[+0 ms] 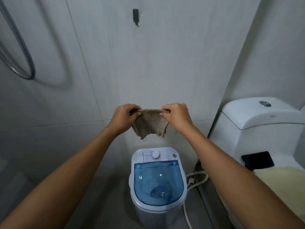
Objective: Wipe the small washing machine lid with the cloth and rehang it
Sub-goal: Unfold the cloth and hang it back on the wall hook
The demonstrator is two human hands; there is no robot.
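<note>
Both hands, left hand (125, 115) and right hand (175, 115), pinch the frayed tan knitted cloth (150, 123) taut by its top edge, probably readying it for the black wall hook (135, 17) far above.

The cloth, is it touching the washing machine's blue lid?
Apart. The head view shows the cloth held up in both hands, with bare wall visible between it and the lid.

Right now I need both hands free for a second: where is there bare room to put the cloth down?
The blue lid is bare. The toilet tank top is bare around its flush button. The toilet lid's rear holds a black phone and cream cover. Both hands, left hand and right hand, hold the cloth.
</note>
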